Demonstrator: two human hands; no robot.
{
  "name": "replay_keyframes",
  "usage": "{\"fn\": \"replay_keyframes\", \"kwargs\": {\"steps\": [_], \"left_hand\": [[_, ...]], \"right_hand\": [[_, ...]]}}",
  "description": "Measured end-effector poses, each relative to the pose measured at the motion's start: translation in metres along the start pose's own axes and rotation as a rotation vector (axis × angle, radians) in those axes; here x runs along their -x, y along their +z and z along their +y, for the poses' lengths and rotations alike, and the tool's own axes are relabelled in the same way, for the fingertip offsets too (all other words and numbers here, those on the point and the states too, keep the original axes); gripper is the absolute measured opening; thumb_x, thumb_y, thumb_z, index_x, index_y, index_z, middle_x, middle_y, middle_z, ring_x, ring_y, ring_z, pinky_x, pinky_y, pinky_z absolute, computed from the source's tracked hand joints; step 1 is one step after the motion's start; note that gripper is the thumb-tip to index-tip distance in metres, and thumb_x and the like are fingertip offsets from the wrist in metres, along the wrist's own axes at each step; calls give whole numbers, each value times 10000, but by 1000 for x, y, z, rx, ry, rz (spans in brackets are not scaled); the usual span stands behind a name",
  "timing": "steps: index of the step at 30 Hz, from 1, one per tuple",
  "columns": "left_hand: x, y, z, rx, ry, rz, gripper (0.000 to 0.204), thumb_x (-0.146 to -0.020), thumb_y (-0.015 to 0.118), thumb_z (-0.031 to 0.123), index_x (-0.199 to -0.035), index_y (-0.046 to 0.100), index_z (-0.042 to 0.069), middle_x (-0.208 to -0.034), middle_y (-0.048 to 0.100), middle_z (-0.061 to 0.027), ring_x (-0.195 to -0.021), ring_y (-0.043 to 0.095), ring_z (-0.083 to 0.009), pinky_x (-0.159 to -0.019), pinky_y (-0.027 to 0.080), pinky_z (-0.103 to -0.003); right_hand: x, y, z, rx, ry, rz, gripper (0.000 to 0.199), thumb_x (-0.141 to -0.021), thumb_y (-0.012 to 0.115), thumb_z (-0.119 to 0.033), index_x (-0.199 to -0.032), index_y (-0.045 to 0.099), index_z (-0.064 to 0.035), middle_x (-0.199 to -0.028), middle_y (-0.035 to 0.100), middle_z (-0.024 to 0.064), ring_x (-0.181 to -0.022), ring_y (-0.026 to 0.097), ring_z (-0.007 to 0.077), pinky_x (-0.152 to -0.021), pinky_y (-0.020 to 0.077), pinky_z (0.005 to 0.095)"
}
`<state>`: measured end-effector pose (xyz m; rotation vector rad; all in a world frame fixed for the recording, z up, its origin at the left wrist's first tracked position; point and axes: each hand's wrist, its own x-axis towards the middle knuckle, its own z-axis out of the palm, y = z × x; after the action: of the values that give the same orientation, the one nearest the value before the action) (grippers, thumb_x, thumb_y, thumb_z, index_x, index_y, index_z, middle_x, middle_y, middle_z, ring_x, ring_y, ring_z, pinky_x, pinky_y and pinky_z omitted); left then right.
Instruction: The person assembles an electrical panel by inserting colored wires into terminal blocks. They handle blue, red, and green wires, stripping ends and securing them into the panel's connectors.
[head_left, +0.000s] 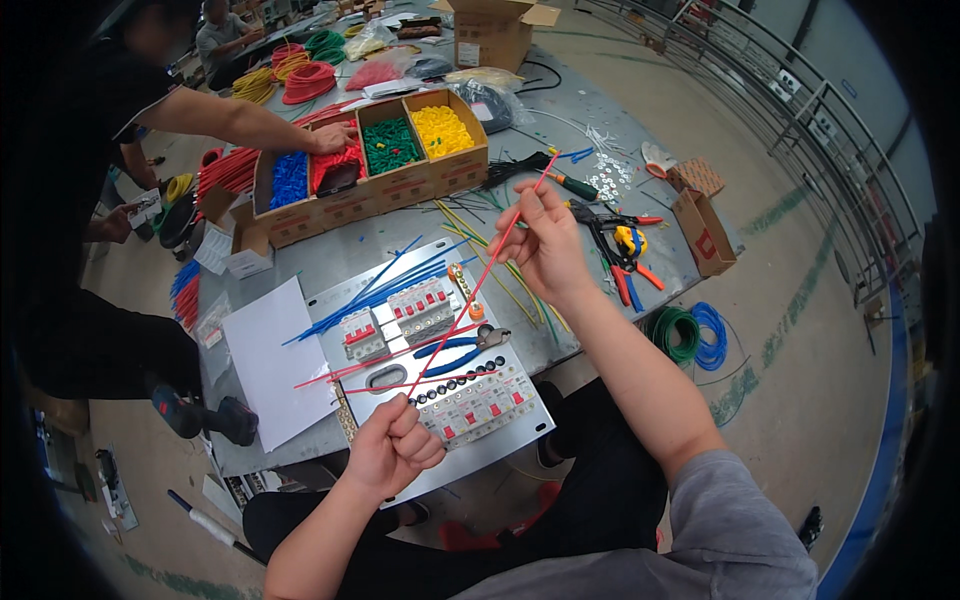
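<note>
A thin red wire (482, 278) is stretched slantwise between my hands. Closed in a fist, my left hand (398, 450) grips its lower end just over the near edge of a metal mounting plate (470, 461). Higher up and to the right, my right hand (545, 245) pinches the wire near its upper end. Beneath the wire, the plate carries a near row of circuit breakers (488, 408) with red switches and two more breaker groups (420, 308) farther back. Blue-handled cutters (448, 362) lie between them, beside loose red wires. Blue wires (375, 292) rest across the plate's far side.
A co-worker's hand (335, 138) reaches into a divided cardboard box (370, 202) of coloured caps. White paper (275, 360) and a power drill (215, 415) are left. Hand tools (615, 250) and a small open box (705, 235) lie right; wire coils (675, 335) hang beyond the table edge.
</note>
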<state>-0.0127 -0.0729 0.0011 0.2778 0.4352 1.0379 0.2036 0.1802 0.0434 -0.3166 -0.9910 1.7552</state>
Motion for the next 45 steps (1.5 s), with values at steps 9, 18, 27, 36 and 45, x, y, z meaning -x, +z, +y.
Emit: {"fn": "replay_keyframes", "kwargs": {"steps": [9,18,27,36,45], "left_hand": [[-2,-2,-3,-603,168,292,536,-1123,403,373,-652,336,124,-565,301,21,-548,229,-103,-534,221,-301],[-2,-10,-7,-994,284,412,561,-1119,441,354,-648,474,52,-572,404,7,-575,319,-94,-547,285,-309],[-10,2,-2,-1590,431,538,463,-1074,512,275,-742,603,-33,-588,548,-214,-514,545,-375,-518,394,-451],[-13,3,0,-1693,455,557,425,-1048,538,267,-742,613,-19,-628,584,-233,-590,595,-442,-543,432,-479],[-11,0,-1,-1816,519,521,386,-1025,556,240,-722,638,15,-630,610,-209,-595,619,-420,-560,470,-490]], "right_hand": [[-8,-19,-23,212,6,148,306,-1080,567,-289,-1309,481,-105,-927,696,95,-748,755,276,-569,588,295],[-1,-28,-15,141,142,119,318,-1072,583,-265,-1314,486,-83,-968,694,113,-808,760,254,-635,615,309],[7,-11,3,288,330,117,369,-1061,595,-193,-1385,485,-54,-921,712,140,-770,761,229,-666,640,326],[5,-13,6,232,283,157,346,-1064,590,-213,-1361,507,-56,-877,722,144,-749,767,265,-644,642,323],[-4,-33,-1,184,248,273,313,-1100,506,-327,-1256,492,-55,-837,690,142,-724,759,288,-589,632,331]]}}
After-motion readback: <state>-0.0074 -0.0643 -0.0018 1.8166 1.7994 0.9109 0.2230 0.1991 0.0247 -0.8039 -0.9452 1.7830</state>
